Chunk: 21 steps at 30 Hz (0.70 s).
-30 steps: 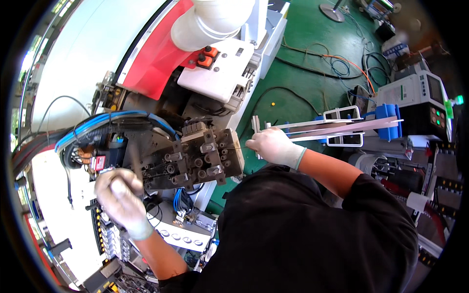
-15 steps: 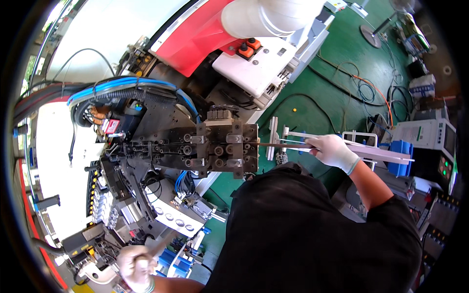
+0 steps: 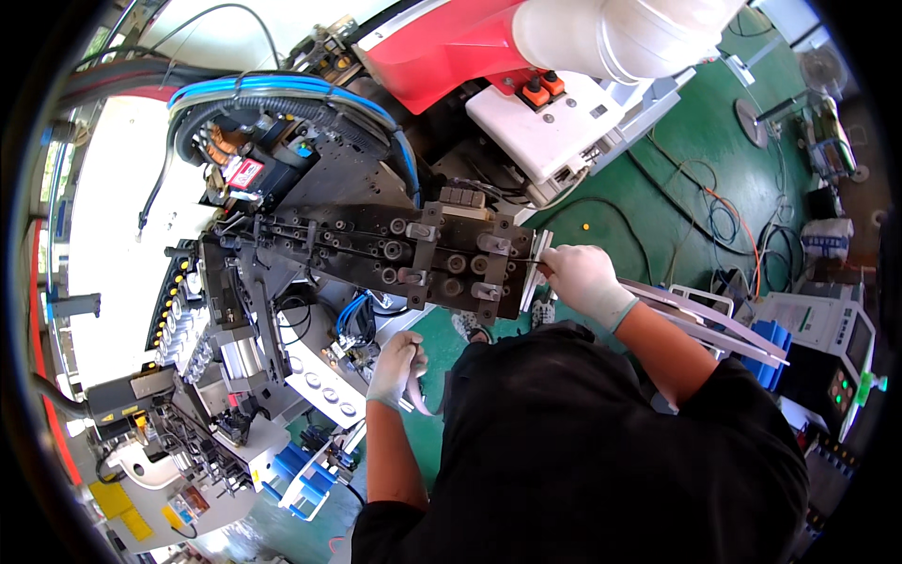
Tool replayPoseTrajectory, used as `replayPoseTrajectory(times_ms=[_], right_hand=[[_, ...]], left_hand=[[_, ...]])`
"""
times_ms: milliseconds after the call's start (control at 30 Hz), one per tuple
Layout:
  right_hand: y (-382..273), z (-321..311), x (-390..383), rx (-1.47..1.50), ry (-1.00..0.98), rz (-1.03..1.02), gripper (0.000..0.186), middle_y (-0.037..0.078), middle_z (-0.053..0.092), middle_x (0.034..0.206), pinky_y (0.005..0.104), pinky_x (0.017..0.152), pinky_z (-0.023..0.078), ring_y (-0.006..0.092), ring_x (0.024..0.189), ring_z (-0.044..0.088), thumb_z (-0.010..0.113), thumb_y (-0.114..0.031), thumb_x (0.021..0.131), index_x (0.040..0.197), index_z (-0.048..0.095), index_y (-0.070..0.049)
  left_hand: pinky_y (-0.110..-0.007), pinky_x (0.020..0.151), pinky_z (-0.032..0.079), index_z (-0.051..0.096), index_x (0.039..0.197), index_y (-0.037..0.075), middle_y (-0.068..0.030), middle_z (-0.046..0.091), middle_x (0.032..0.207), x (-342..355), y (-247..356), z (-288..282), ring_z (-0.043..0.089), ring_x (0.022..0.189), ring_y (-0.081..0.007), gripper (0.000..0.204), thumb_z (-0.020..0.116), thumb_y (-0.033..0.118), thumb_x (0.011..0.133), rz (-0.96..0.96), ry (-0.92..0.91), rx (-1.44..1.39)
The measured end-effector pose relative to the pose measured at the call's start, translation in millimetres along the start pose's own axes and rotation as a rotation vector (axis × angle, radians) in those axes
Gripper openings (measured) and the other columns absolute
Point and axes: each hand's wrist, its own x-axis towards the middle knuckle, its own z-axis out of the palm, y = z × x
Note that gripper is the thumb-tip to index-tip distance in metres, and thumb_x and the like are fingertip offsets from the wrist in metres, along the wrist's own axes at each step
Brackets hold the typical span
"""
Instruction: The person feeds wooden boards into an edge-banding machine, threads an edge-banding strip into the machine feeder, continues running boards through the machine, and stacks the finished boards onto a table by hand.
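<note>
A dark metal roller block (image 3: 437, 265), with bolted cross plates and round rollers, lies across the middle. My right hand (image 3: 587, 282), in a white glove, is at the block's right end. Its fingers are pinched round a thin metal strip (image 3: 535, 260) that runs into the block; most of the strip is hidden. My left hand (image 3: 396, 367), also gloved in white, is closed below the block, apart from it. From its fingers hangs a curved greyish band (image 3: 425, 402), whose lower end passes close to my black shirt.
A white box with orange buttons (image 3: 540, 127) stands behind the block, under a red machine cover (image 3: 442, 56). Blue hoses (image 3: 282, 85) arch at the upper left. White rails (image 3: 705, 320) extend beyond my right forearm. Cables (image 3: 723, 221) lie on the green floor.
My right hand has moved left along the strip to the roller block's end. My left hand has come up and rightward from the lower left. The whole view has shifted.
</note>
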Motion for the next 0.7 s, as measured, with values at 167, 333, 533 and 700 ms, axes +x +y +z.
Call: replayPoseTrajectory(times_ms=[167, 333, 533, 700], right_hand=[[25, -19, -26, 0.134, 0.103, -0.095, 0.045, 0.015, 0.068, 0.101, 0.0468, 0.085, 0.050, 0.0364, 0.099, 0.065, 0.067, -0.031, 0.088, 0.127, 0.062, -0.010], [50, -10, -52, 0.246, -0.050, 0.087, 0.031, 0.016, 0.070, 0.099, 0.0430, 0.083, 0.052, 0.0360, 0.095, 0.066, 0.060, -0.017, 0.089, 0.118, 0.069, -0.011], [48, 8, -44, 0.234, 0.218, 0.105, 0.025, 0.013, 0.070, 0.093, 0.0425, 0.076, 0.053, 0.0346, 0.087, 0.067, 0.059, -0.010, 0.087, 0.110, 0.070, -0.010], [2, -12, -25, 0.214, 0.112, 0.069, 0.028, 0.014, 0.070, 0.093, 0.0447, 0.076, 0.053, 0.0360, 0.086, 0.067, 0.061, -0.008, 0.083, 0.110, 0.070, -0.010]], left_hand=[[-0.028, 0.053, 0.049, 0.060, 0.098, 0.004, -0.0061, 0.060, 0.082, 45, -17, 15, 0.065, 0.069, -0.0189, 0.016, 0.047, 0.004, 0.089, 0.039, 0.169, -0.297], [-0.028, 0.053, 0.047, 0.061, 0.099, 0.002, -0.0094, 0.061, 0.084, 59, -1, 41, 0.064, 0.067, -0.0211, 0.016, 0.054, 0.012, 0.089, -0.008, 0.166, -0.364], [-0.028, 0.052, 0.042, 0.060, 0.105, 0.001, -0.0081, 0.061, 0.088, 63, -2, 47, 0.059, 0.066, -0.0177, 0.035, 0.056, 0.036, 0.100, -0.105, -0.015, -0.438], [-0.026, 0.060, 0.044, 0.062, 0.109, 0.004, -0.0059, 0.065, 0.094, 52, -3, 45, 0.060, 0.075, -0.0156, 0.030, 0.049, 0.031, 0.103, -0.134, -0.100, -0.439]])
